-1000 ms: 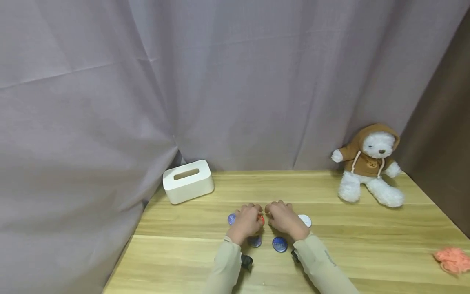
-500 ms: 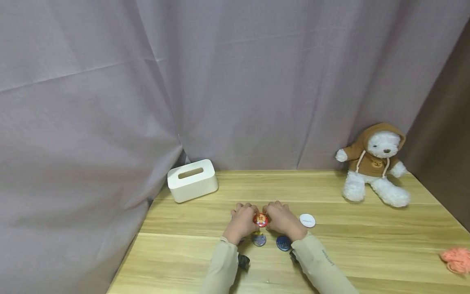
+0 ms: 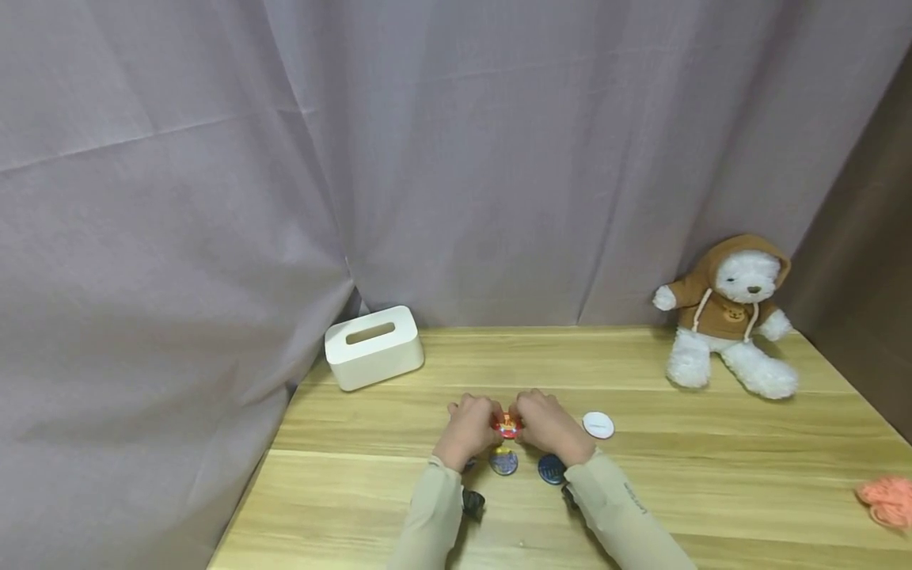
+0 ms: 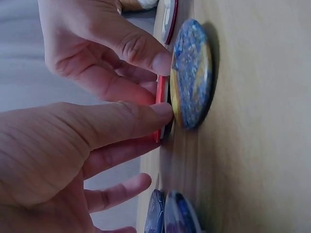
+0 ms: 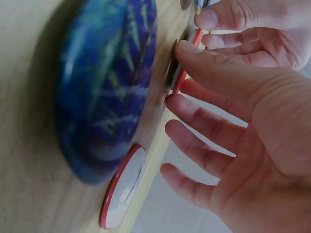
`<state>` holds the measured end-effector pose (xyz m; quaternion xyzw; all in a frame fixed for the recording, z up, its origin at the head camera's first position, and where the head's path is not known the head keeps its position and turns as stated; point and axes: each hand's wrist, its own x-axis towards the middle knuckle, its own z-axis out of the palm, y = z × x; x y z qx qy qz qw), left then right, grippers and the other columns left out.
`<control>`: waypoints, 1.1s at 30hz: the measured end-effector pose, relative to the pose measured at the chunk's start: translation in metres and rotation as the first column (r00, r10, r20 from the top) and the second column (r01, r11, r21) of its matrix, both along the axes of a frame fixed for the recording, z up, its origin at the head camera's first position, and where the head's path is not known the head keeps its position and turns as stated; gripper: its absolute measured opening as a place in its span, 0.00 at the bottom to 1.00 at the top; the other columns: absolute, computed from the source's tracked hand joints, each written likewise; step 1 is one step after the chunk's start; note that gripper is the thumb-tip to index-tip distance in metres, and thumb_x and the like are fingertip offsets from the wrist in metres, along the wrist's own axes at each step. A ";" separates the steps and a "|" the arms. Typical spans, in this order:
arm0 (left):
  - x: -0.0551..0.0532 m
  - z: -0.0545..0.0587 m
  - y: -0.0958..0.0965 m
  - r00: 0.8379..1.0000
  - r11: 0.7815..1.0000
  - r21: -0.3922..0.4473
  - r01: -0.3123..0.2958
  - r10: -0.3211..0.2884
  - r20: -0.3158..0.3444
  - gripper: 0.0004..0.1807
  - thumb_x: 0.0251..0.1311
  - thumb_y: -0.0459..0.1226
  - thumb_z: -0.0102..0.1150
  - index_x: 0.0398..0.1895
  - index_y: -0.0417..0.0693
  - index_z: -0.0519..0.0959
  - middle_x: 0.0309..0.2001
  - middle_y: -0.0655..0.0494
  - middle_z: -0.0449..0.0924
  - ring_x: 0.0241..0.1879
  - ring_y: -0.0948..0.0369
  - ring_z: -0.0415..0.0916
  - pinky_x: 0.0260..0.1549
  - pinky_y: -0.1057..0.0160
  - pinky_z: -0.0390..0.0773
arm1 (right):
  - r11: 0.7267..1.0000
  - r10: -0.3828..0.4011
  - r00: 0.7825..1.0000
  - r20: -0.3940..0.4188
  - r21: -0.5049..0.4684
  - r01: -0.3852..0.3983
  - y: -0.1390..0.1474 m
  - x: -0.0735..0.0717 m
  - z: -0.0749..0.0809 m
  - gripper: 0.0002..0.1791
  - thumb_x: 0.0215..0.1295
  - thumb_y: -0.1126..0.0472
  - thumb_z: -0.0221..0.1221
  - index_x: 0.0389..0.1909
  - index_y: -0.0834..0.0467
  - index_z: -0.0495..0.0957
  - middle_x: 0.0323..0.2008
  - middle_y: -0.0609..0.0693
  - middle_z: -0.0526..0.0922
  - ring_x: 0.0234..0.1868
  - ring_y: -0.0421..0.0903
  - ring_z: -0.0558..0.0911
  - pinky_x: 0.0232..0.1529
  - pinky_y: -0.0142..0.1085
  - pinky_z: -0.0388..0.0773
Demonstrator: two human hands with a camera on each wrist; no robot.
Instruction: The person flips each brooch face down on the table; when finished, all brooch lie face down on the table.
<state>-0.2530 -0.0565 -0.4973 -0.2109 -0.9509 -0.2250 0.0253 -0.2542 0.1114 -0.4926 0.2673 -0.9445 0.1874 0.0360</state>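
A round red pin badge (image 3: 508,426) is pinched between both hands, tilted up off the wooden table. My left hand (image 3: 468,427) grips its left edge with thumb and curled index finger. My right hand (image 3: 550,423) pinches the right edge the same way; its other fingers spread out in the right wrist view. Just in front lies a blue and yellow badge (image 4: 192,75), close under the thumbs. A dark blue badge (image 5: 107,92) lies by the right wrist, and a white badge with a red rim (image 5: 124,194) to the right. Two more badges (image 4: 181,213) are partly hidden beside my left hand.
A white tissue box (image 3: 374,352) stands at the back left of the table (image 3: 712,475). At the back right sits a white plush bear (image 3: 730,317) in a brown hoodie. Coral yarn (image 3: 887,500) lies near the right edge. A grey curtain (image 3: 463,158) hangs behind.
The right hand has moved left onto the red badge, so both hands now hold it between them. Over the last half second the badge has tilted. The head view has shifted slightly.
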 end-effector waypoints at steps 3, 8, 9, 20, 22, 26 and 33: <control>0.001 0.002 -0.002 1.000 1.000 0.002 0.017 -0.017 -0.006 0.10 0.41 0.34 0.78 0.28 0.50 0.86 0.29 0.61 0.83 0.39 0.54 0.74 0.39 0.50 0.64 | 1.000 0.012 1.000 0.010 -0.004 -0.012 0.001 -0.001 0.002 0.15 0.43 0.70 0.75 0.18 0.54 0.76 0.22 0.43 0.71 0.28 0.45 0.69 0.30 0.43 0.68; 0.001 0.003 -0.006 0.998 0.998 0.029 0.056 -0.056 0.001 0.08 0.47 0.35 0.76 0.31 0.50 0.87 0.33 0.61 0.86 0.39 0.56 0.75 0.44 0.43 0.67 | 0.998 0.048 0.999 0.017 -0.050 -0.047 0.005 -0.001 0.006 0.14 0.45 0.69 0.74 0.18 0.54 0.77 0.20 0.40 0.72 0.24 0.40 0.69 0.29 0.37 0.69; 0.001 0.003 -0.006 0.998 0.997 0.039 0.063 -0.063 0.000 0.07 0.48 0.34 0.76 0.31 0.50 0.87 0.33 0.61 0.86 0.39 0.57 0.76 0.45 0.41 0.67 | 0.996 0.064 0.998 0.014 -0.061 -0.063 0.007 -0.001 0.007 0.13 0.46 0.69 0.73 0.18 0.54 0.77 0.20 0.40 0.72 0.24 0.40 0.69 0.29 0.37 0.69; -0.005 -0.004 -0.012 0.992 0.988 0.087 0.127 -0.125 -0.029 0.02 0.59 0.38 0.70 0.33 0.51 0.89 0.34 0.64 0.87 0.36 0.65 0.79 0.43 0.51 0.65 | 0.982 0.167 0.986 0.013 -0.086 -0.165 0.015 -0.003 0.014 0.11 0.56 0.70 0.67 0.19 0.56 0.79 0.19 0.38 0.73 0.23 0.36 0.68 0.28 0.34 0.69; -0.006 -0.003 -0.012 0.991 0.989 0.071 0.126 -0.124 -0.040 0.02 0.60 0.37 0.70 0.34 0.51 0.90 0.34 0.65 0.88 0.36 0.66 0.79 0.43 0.52 0.66 | 0.981 0.171 0.985 0.006 -0.090 -0.169 0.016 -0.004 0.015 0.11 0.57 0.71 0.67 0.19 0.57 0.80 0.19 0.39 0.74 0.23 0.36 0.68 0.28 0.33 0.69; -0.007 -0.003 -0.011 0.992 0.992 0.057 0.116 -0.113 -0.053 0.03 0.60 0.35 0.70 0.34 0.52 0.90 0.33 0.64 0.88 0.34 0.68 0.79 0.47 0.47 0.68 | 0.981 0.167 0.986 -0.026 -0.099 -0.169 0.015 -0.005 0.017 0.11 0.57 0.72 0.67 0.19 0.57 0.81 0.18 0.38 0.73 0.21 0.36 0.66 0.26 0.32 0.67; -0.011 -0.004 -0.007 0.995 0.996 0.059 0.065 -0.060 -0.085 0.05 0.57 0.34 0.71 0.34 0.54 0.91 0.34 0.64 0.88 0.41 0.61 0.83 0.53 0.27 0.61 | 0.984 0.143 0.989 -0.050 -0.100 -0.147 0.014 -0.010 0.013 0.11 0.55 0.76 0.64 0.21 0.58 0.81 0.18 0.40 0.74 0.21 0.36 0.67 0.26 0.32 0.69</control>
